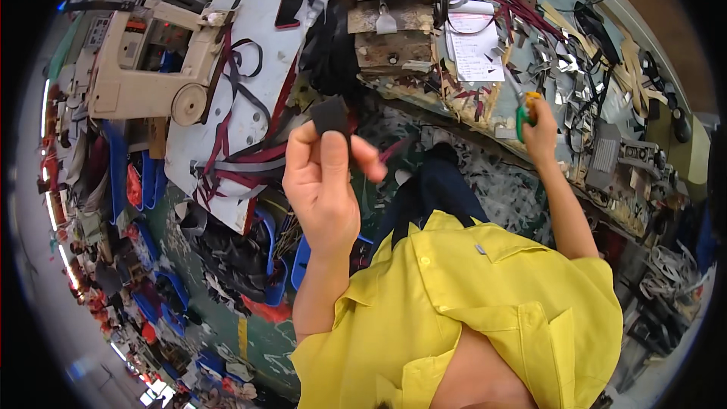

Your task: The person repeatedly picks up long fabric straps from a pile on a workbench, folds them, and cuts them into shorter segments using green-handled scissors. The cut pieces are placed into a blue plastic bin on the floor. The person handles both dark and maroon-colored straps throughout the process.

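Raised in front of my body, my left hand (326,189) pinches a short piece of black strap (331,117) between thumb and fingers; its end stands up above the thumb. To the right, my right hand (541,133) is closed around scissors (521,115) with green and orange handles. Their blades point up and left toward the notepad (477,44) on the worktable. A small machine (394,30) with a metal roller stands at the table edge, beyond and between my two hands. A bunch of black material (329,53) lies just left of it.
A beige sewing machine (155,60) stands at the left. On the pale table (261,4) lie a phone (293,1) and maroon and grey straps (250,159). Metal scraps (564,68) litter the right table. Blue bins (266,242) and offcuts cover parts of the floor.
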Available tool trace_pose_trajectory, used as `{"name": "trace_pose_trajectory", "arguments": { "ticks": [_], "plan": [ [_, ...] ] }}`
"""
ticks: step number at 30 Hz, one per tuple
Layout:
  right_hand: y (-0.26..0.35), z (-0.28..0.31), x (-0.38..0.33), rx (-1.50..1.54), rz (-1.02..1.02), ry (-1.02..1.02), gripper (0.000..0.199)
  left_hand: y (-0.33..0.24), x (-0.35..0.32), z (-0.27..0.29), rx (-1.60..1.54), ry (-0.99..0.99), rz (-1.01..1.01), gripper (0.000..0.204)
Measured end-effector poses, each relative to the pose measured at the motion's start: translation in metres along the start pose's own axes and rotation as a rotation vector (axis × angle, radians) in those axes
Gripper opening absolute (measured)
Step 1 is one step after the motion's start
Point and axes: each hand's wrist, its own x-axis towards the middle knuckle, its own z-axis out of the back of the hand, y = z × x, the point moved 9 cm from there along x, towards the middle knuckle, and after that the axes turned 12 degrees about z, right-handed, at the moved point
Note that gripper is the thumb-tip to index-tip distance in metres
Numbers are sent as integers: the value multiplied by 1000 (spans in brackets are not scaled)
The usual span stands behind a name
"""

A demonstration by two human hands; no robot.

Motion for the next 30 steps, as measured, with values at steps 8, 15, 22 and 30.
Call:
{"name": "trace_pose_trajectory", "arguments": {
  "ticks": [8,15,22,30],
  "plan": [
    [281,-11,9,791,292,687,48,-14,-24,23,89,-99,-120,10],
    [321,-27,3,801,339,705,59,-14,-46,45,62,-215,-126,10],
    [325,-38,-9,875,280,644,39,0,-47,67,-33,-270,-41,11],
    [369,0,47,1323,42,592,18,2,-51,29,-544,477,279,20]
  ]
}}
